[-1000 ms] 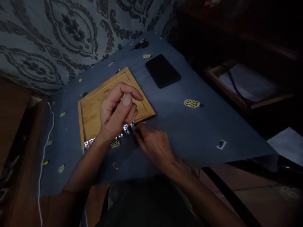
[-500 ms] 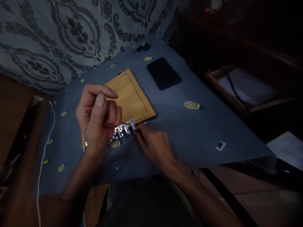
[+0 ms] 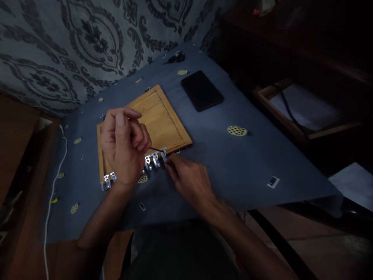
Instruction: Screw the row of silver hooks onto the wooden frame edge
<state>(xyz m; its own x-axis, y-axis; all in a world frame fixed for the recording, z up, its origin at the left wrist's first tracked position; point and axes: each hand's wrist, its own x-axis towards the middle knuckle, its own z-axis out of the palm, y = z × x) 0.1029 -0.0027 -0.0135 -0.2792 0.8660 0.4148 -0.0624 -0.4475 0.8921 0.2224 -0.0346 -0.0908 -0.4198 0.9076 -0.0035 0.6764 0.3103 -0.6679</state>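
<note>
A wooden board (image 3: 166, 120) with a raised frame lies on a blue cloth-covered table (image 3: 221, 163). Several small silver metal brackets (image 3: 153, 159) line its near edge, with more at its near left corner (image 3: 108, 180). My left hand (image 3: 124, 146) hovers over the board's near left part, fingers curled and thumb against forefinger, gripping a thin dark tool whose tip (image 3: 159, 149) points toward the brackets. My right hand (image 3: 189, 181) rests on the cloth by the board's near right corner, its fingertips pinched at the rightmost bracket.
A black phone (image 3: 201, 90) lies beyond the board. A small dark object (image 3: 176, 58) sits at the table's far edge by the patterned wall. A white cable (image 3: 52, 186) runs along the left side. A wooden tray with papers (image 3: 305, 111) stands lower right.
My left hand swung left and lifted, then came back down over the board's near left part. My right hand stayed at the rightmost bracket.
</note>
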